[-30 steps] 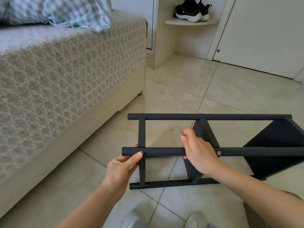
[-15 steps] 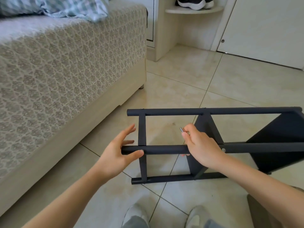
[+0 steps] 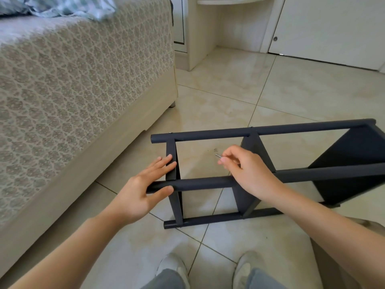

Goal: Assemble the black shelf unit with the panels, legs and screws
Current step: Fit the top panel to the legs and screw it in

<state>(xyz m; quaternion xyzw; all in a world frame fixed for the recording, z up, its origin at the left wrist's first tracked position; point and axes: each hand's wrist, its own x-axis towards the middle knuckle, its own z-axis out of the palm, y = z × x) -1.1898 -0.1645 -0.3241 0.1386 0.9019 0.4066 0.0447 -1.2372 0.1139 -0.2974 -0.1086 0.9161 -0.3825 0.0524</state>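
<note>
I see the black shelf unit [image 3: 302, 130] lying on its side on the glossy beige tiled floor [image 3: 291, 90], just in front of my feet. My left hand [image 3: 141, 190] is spread, with straight fingers on the end panel and the thumb against the near bar. My right hand [image 3: 248, 172] reaches over that bar and pinches a small metal pin [image 3: 218, 155]. A bed [image 3: 73, 80] with a patterned cover runs along the left, a checked blanket [image 3: 62, 9] on top. Beyond stand a pale corner shelf [image 3: 229, 1] and a white door [image 3: 333, 28].
</note>
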